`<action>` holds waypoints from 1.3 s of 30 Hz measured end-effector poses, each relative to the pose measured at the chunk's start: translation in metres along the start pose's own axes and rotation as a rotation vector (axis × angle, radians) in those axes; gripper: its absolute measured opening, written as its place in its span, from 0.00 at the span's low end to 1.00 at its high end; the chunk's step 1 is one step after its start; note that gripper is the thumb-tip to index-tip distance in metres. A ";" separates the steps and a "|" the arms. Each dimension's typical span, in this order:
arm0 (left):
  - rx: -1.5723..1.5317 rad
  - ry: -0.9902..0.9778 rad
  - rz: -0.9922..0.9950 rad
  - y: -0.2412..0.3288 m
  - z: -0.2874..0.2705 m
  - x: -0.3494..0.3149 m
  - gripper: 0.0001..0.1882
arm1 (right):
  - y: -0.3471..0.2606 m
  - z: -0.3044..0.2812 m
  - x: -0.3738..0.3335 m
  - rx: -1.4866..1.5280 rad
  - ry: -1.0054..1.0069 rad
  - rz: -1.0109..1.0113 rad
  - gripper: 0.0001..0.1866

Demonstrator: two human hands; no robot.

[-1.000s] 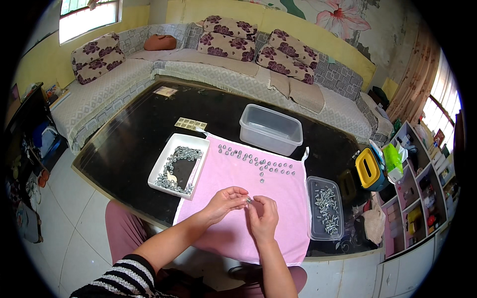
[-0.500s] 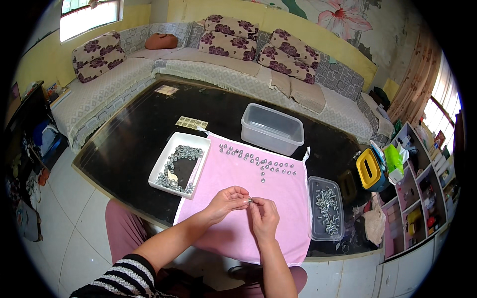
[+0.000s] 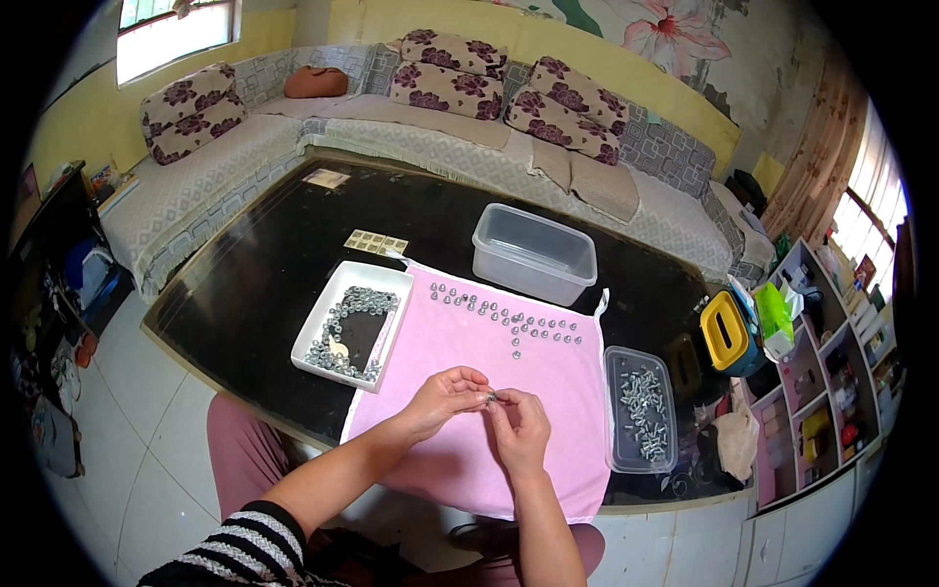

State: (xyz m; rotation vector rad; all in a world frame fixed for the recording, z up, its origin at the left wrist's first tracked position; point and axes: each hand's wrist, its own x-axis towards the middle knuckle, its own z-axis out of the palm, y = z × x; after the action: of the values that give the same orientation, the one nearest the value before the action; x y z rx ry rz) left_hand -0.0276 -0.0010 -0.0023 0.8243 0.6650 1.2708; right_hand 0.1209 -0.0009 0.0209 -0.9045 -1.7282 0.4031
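Observation:
Over the pink cloth (image 3: 440,460), my left hand (image 3: 450,401) and my right hand (image 3: 520,430) meet fingertip to fingertip. Both pinch one small metal bolt (image 3: 491,396), mostly covered by the fingers; whether a nut is on it I cannot tell. Beyond my hands, several small silver fasteners (image 3: 515,342) stand in rows on the cloth. A white tray (image 3: 305,333) at the left holds shiny nuts (image 3: 364,301) and a small pale piece (image 3: 337,348). To the right, a shallow clear container (image 3: 667,460) holds loose bolts (image 3: 643,411).
An empty clear plastic box (image 3: 533,274) stands behind the cloth on the black table (image 3: 245,264). A beige card of squares (image 3: 377,243) lies left of it. Farther right are a yellow-topped container (image 3: 724,333), a crumpled cloth (image 3: 736,445) and a shelf unit. A sofa (image 3: 430,137) curves behind.
My fingers have shifted very slightly around the small bolt. The trays and the rows on the cloth stay as they were.

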 end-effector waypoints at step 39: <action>0.024 -0.020 -0.040 0.000 -0.001 -0.001 0.09 | -0.005 -0.005 0.002 -0.118 -0.038 -0.070 0.05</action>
State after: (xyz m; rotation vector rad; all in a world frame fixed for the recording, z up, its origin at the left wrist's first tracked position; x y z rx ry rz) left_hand -0.0279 -0.0020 -0.0030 0.8392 0.6787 1.2192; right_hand 0.1233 -0.0036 0.0267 -0.9227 -1.8278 0.2763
